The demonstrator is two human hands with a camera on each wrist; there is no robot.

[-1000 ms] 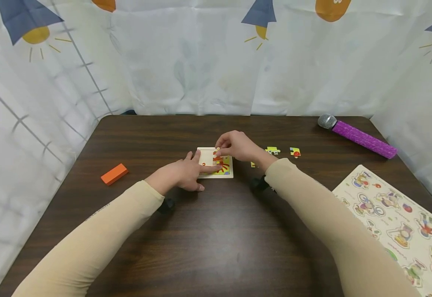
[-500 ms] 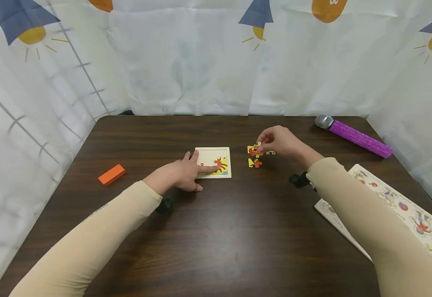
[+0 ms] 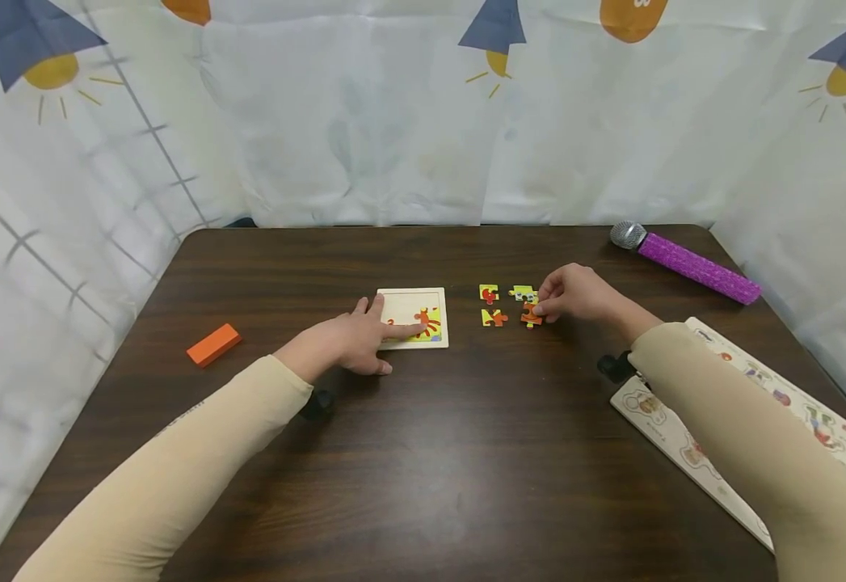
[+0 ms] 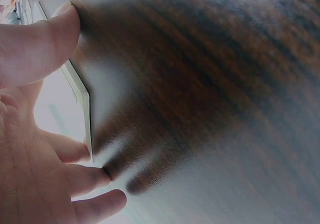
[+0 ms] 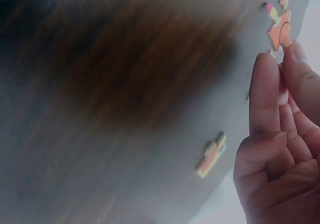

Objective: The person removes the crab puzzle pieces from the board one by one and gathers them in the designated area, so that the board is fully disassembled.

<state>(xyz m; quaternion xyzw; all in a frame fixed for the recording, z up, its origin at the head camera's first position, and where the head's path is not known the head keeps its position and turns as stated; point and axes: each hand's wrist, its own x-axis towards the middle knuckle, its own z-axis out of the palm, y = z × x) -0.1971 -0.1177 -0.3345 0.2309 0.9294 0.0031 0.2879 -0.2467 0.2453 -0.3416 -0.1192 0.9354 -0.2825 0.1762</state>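
my pale puzzle tray (image 3: 410, 302) lies flat before me, a yellow-and-red picture section (image 3: 433, 324) in its near right corner. off its right side, i pinch an orange knobbed piece (image 3: 530, 316); just beyond that lies a yellow piece with eyes (image 3: 522, 293), and left of these, a yellow-red piece (image 3: 489, 293) and a yellow-orange piece (image 3: 494, 318).

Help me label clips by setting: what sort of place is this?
Probably an indoor tabletop play area: patterned white curtains hang behind a dark table holding puzzle pieces and a purple microphone.
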